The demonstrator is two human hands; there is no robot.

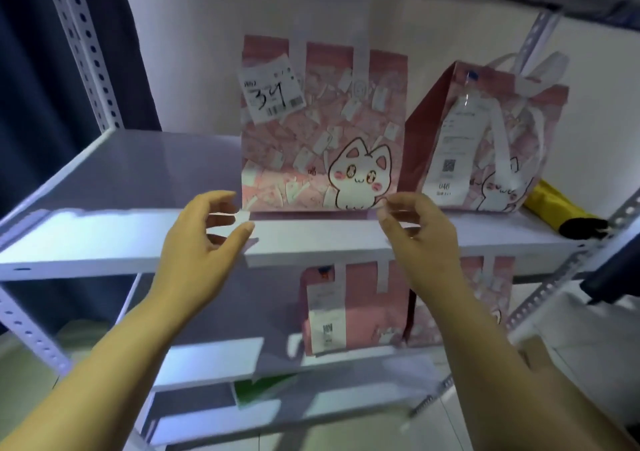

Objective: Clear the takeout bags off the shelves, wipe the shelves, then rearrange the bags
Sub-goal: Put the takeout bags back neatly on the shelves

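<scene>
Head view: pink cat-print takeout bag (pixel 322 132) upright on the upper shelf (pixel 104 239), roughly mid-shelf, set back from the front edge, flat face toward the camera. White label (pixel 270 87) at its top left, handwritten 34 legible, barcode and small print too blurred to read. Pale handles nearly lost against the wall.

Just beside it on the right, second bag (pixel 485 146), angled, long receipt (pixel 453 146) down its face, unreadable apart from a QR square. Touching the first bag or not, unclear.

Left hand (pixel 204 229) low at the first bag's bottom left corner, fingers loosely curled and spread away from the thumb, gripping nothing. Right hand (pixel 415 229) at the bottom right corner, thumb and forefinger close together at the bag's edge; pinching it or merely near it, cannot tell. Both forearms bare, cut off by the bottom of the frame.

Behind the second bag, yellow object (pixel 554 201) with a black end, mostly hidden, kind unclear.

On the lower shelf (pixel 207 357), lower bag (pixel 353 312) and fourth bag (pixel 488 288), both pink, tops hidden by the upper shelf's front lip, the fourth partly behind the right forearm. Further down, green thing (pixel 263 388), smeared by blur. White perforated upright (pixel 86 52) at left, dark curtain beyond.
</scene>
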